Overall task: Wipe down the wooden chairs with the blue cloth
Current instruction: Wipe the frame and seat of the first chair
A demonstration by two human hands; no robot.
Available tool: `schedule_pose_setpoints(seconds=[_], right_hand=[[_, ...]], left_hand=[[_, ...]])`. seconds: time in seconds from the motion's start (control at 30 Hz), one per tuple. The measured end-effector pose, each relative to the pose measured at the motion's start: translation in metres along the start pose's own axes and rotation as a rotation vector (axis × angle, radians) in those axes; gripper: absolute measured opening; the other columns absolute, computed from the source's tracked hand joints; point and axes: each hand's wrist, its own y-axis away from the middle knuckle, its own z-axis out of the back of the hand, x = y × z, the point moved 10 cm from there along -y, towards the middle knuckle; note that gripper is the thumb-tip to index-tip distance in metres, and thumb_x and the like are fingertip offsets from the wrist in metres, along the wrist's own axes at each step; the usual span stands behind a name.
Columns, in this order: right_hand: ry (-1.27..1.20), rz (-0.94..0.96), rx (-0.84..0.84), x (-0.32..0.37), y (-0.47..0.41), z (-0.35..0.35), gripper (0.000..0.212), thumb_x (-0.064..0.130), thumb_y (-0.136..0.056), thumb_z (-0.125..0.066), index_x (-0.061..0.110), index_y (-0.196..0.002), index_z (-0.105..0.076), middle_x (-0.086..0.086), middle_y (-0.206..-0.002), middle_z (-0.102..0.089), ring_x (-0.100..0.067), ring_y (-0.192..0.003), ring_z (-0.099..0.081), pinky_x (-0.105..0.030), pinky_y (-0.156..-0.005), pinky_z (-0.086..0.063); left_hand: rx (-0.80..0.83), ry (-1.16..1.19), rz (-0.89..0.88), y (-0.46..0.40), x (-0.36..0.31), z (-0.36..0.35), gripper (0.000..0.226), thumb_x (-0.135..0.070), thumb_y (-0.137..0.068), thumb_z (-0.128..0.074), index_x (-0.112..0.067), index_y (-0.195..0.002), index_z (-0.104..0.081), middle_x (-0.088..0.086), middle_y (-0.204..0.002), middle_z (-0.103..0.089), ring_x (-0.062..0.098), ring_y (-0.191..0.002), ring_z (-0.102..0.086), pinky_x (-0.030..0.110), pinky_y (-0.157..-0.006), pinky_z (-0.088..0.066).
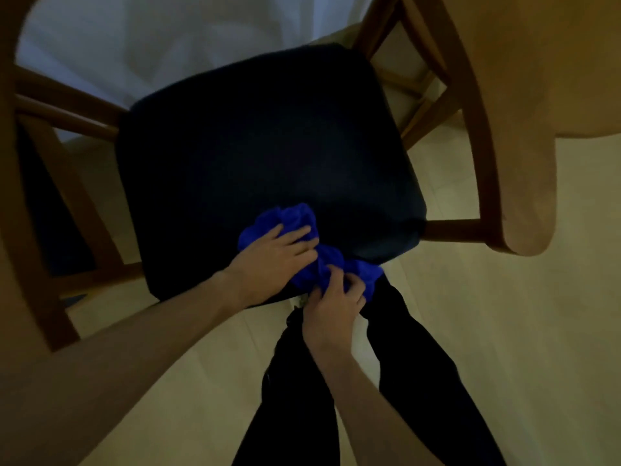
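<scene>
The wooden chair (pixel 40 183) fills most of the view, with its dark padded seat (pixel 268 156) in the middle and its curved wooden frame around it. Under it is a pale floor (pixel 504 331), where the person stands in dark trousers (pixel 413 381). The blue cloth (pixel 299 220) lies bunched on the near edge of the seat and hangs a little over it. The left hand (pixel 275 260) lies on the cloth with fingers spread and presses it down. The right hand (pixel 336 307) pinches the hanging part with curled fingers. It seems the hands are gathering the cloth for wiping. The next move probably needs a firm hold and then strokes along the wooden parts.
</scene>
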Motion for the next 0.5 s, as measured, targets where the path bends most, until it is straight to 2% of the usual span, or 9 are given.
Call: schedule_pose_setpoints(seconds=[0.1,0.2,0.27,0.37,0.5], right_hand=[[-0.015,0.035,0.091,0.007,0.009,-0.011,0.041,0.02,-0.098,-0.053,0.026,-0.138,-0.047,-0.011,-0.149,-0.02,-0.03,-0.13,-0.026,-0.031,-0.104,-0.031],[-0.018,0.149,0.133,0.014,-0.001,0.015,0.039,0.024,-0.099,-0.052,0.027,-0.138,-0.049,-0.006,-0.147,-0.03,-0.025,-0.13,-0.029,-0.028,-0.107,-0.028],[-0.028,0.219,0.079,0.019,-0.014,0.049,0.038,0.022,-0.099,-0.052,0.025,-0.138,-0.05,-0.005,-0.144,-0.038,-0.024,-0.129,-0.035,-0.029,-0.108,-0.03],[-0.089,0.238,-0.079,0.022,-0.043,0.1,0.039,0.018,-0.098,-0.053,0.023,-0.137,-0.051,-0.006,-0.145,-0.039,-0.023,-0.131,-0.039,-0.032,-0.108,-0.036],[-0.047,0.248,-0.289,0.014,-0.065,0.143,0.041,0.01,-0.098,-0.052,0.016,-0.138,-0.05,-0.011,-0.147,-0.035,-0.027,-0.133,-0.037,-0.036,-0.112,-0.034]], left_hand=[[0.082,0.042,0.038,0.025,0.015,-0.014,0.063,-0.015,-0.09,-0.051,-0.027,-0.147,-0.026,-0.006,-0.16,-0.016,0.013,-0.148,-0.002,0.039,-0.117,-0.004],[0.095,0.133,0.051,0.023,0.015,0.002,0.063,-0.016,-0.091,-0.05,-0.025,-0.148,-0.026,-0.006,-0.158,-0.024,0.012,-0.148,-0.008,0.037,-0.117,-0.01],[-0.049,0.147,0.028,0.007,0.007,0.035,0.065,-0.013,-0.089,-0.052,-0.019,-0.149,-0.027,-0.001,-0.157,-0.027,0.016,-0.147,-0.015,0.039,-0.116,-0.018],[-0.264,0.2,0.034,-0.032,-0.004,0.089,0.062,-0.006,-0.088,-0.053,-0.012,-0.146,-0.035,0.004,-0.155,-0.032,0.022,-0.146,-0.02,0.046,-0.114,-0.023],[-0.397,0.232,0.014,-0.09,-0.024,0.132,0.052,0.0,-0.089,-0.053,-0.012,-0.139,-0.045,0.004,-0.151,-0.04,0.023,-0.146,-0.021,0.048,-0.115,-0.021]])
